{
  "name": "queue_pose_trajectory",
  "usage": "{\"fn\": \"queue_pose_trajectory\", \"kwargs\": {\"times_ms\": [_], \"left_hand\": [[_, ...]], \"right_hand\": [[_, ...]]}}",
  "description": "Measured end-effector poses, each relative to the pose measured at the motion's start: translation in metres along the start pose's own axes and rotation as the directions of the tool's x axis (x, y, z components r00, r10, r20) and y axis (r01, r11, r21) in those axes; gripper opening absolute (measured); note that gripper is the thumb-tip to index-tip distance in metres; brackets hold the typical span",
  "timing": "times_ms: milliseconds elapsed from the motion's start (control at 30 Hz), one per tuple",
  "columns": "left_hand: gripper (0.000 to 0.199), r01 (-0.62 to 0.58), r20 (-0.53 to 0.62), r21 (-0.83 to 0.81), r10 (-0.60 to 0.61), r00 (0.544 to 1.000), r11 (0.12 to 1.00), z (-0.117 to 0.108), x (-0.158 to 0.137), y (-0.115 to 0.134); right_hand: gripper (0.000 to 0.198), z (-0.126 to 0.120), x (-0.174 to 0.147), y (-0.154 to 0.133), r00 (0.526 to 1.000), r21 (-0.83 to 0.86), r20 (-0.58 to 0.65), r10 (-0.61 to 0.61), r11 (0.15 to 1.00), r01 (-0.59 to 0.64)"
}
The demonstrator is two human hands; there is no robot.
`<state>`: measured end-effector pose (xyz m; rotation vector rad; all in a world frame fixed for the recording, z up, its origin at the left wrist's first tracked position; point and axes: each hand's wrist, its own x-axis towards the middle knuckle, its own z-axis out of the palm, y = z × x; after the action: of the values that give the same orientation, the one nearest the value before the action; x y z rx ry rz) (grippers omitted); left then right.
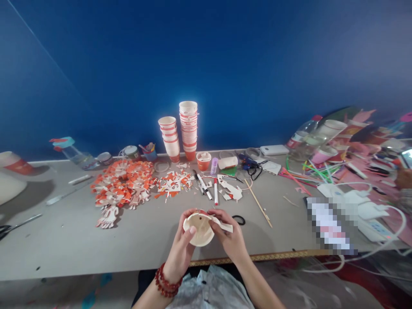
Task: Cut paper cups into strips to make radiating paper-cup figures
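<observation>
We face a deep blue wall (128, 64), paler toward the right. Our long grey table (138, 244) stands against it.

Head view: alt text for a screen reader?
A person's left hand and right hand hold a paper cup, a pale strip jutting out at the right, over a grey table. Beyond lie orange-and-white cutouts, scraps and markers; two cup stacks stand before a blue wall.
</observation>
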<state>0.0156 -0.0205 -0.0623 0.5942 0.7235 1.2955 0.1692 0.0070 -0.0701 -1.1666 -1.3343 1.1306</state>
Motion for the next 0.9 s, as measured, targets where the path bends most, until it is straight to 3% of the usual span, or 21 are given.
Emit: {"fn": "queue_pose_trajectory", "kwargs": {"times_ms": [200, 400, 633, 900], "left_hand": [[0.049, -0.017, 0.034, 0.052, 0.015, 0.999, 0.999, 0.004, -0.003, 0.007], [0.057, -0.038, 0.057, 0.124, 0.031, 0.998, 0.992, 0.008, -0.006, 0.013], [0.058, -0.102, 0.121, 0.162, 0.083, 0.989, 0.981, 0.012, -0.011, 0.021], [0.056, -0.069, 0.157, 0.101, 0.053, 0.986, 0.992, 0.012, -0.01, 0.026]], "right_hand": [[0.033, -0.003, 0.001, 0.007, 0.992, 0.123, 0.108, 0.066, 0.989, -0.079], [0.037, -0.005, 0.001, 0.025, 0.969, 0.246, 0.029, 0.246, 0.938, -0.245], [0.037, -0.003, -0.001, 0.018, 0.952, 0.305, 0.018, 0.305, 0.905, -0.296], [0.03, -0.001, -0.002, 0.006, 0.948, 0.463, 0.125, 0.292, 0.828, -0.316]]}}
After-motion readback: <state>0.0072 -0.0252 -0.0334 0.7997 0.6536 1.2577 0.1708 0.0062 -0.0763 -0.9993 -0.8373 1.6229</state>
